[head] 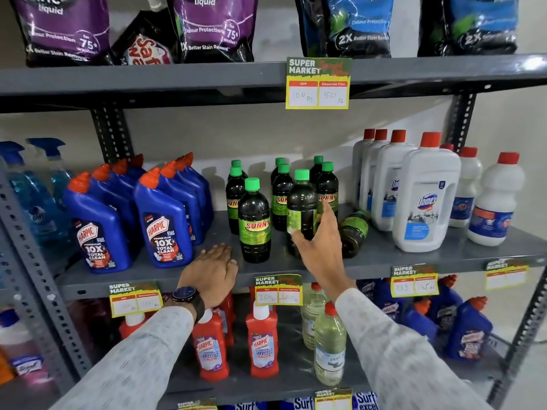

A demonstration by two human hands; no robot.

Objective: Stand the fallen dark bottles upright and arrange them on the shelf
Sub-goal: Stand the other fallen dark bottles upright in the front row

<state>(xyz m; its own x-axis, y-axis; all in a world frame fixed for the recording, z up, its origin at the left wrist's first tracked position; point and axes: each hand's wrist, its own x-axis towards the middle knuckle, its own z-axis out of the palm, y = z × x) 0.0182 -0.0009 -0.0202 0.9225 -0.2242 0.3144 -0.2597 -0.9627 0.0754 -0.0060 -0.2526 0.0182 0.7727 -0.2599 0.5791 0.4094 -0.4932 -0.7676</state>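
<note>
the right hand (318, 241) wraps a dark bottle (302, 208) that stands upright near the front edge of the middle shelf (414, 257), fingers around its green label. the left hand (214, 269) lies flat and empty, fingers spread narrowly, on the shelf's front edge. one fallen bottle (353, 232) lies on its side just right of the held one, close to the white domex jugs (426, 199). more upright dark bottles (254, 223) crowd behind and to the left. blue harpic bottles (161, 223) fill the left end.
</note>
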